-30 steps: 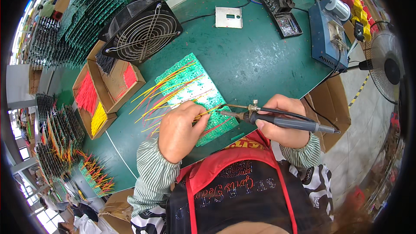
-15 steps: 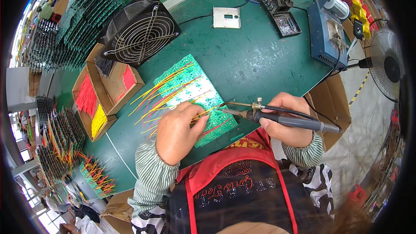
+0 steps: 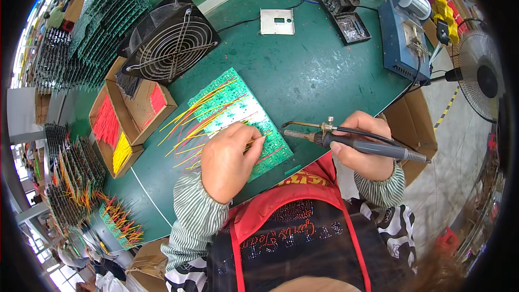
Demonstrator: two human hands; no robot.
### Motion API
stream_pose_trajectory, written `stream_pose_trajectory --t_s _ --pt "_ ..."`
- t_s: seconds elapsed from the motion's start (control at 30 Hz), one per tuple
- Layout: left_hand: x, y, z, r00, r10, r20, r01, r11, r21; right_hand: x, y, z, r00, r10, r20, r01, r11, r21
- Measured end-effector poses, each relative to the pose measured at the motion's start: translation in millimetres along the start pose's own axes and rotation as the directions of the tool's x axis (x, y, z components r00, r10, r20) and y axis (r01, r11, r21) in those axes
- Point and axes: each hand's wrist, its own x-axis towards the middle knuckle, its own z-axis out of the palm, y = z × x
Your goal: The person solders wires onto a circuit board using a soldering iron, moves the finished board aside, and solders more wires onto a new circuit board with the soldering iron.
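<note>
A green circuit board (image 3: 238, 103) with red and yellow wires sticking out lies on the green table near its front edge. My left hand (image 3: 227, 159) rests on the board's near part and pinches a yellow wire (image 3: 254, 141) against it. My right hand (image 3: 365, 148) grips a soldering iron (image 3: 346, 139) by its dark handle. The iron's metal tip (image 3: 286, 132) points left, just above the board's right edge, close to my left fingertips.
A black fan (image 3: 167, 43) stands at the back left. Cardboard boxes (image 3: 130, 119) hold red and yellow wires. Stacks of green boards (image 3: 97, 16) fill the left side. A blue soldering station (image 3: 405, 38), a small grey plate (image 3: 277, 21) and a black holder (image 3: 340, 5) sit behind.
The soldering iron tip has moved slightly to the right, away from my left fingers. My left hand stays on the board.
</note>
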Motion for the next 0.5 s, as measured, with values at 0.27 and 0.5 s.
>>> stream_pose_trajectory --t_s 0.27,0.5 --pt "3.8 -6.0 8.0 1.000 -0.005 0.001 0.005 0.999 -0.046 5.5 5.7 4.5 1.000 0.016 0.025 -0.017 0.999 0.037" --pt "3.1 -1.5 7.2 0.999 -0.033 0.036 0.035 0.998 -0.048 3.6 5.6 1.9 0.999 0.023 0.024 -0.024 1.000 0.013"
